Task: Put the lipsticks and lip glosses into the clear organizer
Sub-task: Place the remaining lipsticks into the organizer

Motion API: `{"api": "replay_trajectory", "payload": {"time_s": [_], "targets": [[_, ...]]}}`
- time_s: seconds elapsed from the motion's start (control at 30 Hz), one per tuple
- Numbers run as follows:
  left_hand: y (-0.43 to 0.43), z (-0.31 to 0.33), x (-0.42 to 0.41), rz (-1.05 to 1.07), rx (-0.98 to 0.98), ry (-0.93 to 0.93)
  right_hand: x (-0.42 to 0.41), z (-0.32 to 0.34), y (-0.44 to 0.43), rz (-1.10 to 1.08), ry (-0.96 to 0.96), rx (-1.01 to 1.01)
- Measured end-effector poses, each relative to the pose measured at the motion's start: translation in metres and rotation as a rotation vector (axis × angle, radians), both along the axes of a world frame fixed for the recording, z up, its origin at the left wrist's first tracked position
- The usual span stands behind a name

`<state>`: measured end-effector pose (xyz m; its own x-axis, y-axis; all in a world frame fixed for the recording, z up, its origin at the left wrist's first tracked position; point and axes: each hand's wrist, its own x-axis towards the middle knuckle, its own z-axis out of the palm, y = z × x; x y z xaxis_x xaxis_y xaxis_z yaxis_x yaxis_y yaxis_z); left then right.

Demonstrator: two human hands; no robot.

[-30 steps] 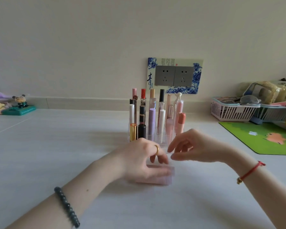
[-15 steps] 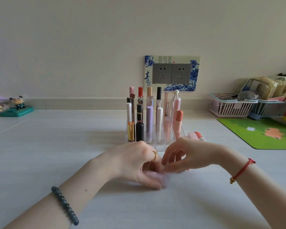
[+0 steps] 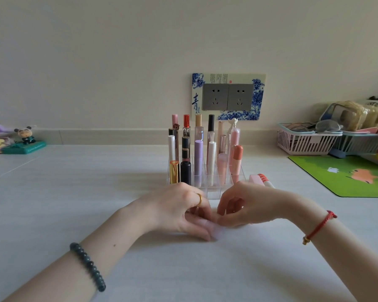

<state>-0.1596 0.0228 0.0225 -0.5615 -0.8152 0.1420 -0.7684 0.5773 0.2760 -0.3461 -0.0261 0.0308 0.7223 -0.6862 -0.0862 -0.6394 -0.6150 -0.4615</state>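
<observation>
Since half a second ago the pale pink item (image 3: pixel 216 231) is drawn tighter between left hand (image 3: pixel 179 211) and right hand (image 3: pixel 247 205), both pinched on it, at 6 o'clock of the clear organizer (image 3: pixel 214 191).

Both forearms reach forward and converge just in front of the clear organizer (image 3: pixel 205 188). Left hand (image 3: pixel 179 210): knuckles up, fingers curled down and inward, heel low to the surface, thumb stretched toward the other hand. Right hand (image 3: pixel 249 203): arched, fingers (image 3: pixel 225 205) bent down, tips touching the left hand's. Whether either hand grips anything cannot be told; the meeting point is blurred. Wrists angled inward, forearms bare.
</observation>
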Motion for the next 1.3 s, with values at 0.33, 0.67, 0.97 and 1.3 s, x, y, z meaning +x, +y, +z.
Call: {"api": "replay_trajectory", "payload": {"time_s": [0.33,0.67,0.97,1.3], "targets": [[-0.005,-0.004,0.005,0.000,-0.034,0.225,-0.005,0.001,-0.004,-0.028,0.016,-0.024],[-0.014,0.001,0.006,0.251,-0.253,1.027,0.007,0.006,-0.006,0.001,-0.661,-0.115],[-0.018,-0.004,-0.006,0.329,-0.296,1.119,0.037,0.001,-0.009,-0.134,-0.914,-0.277],[-0.021,-0.019,-0.014,0.356,-0.201,0.939,0.039,-0.022,-0.026,-0.297,-0.876,-0.314]]}}
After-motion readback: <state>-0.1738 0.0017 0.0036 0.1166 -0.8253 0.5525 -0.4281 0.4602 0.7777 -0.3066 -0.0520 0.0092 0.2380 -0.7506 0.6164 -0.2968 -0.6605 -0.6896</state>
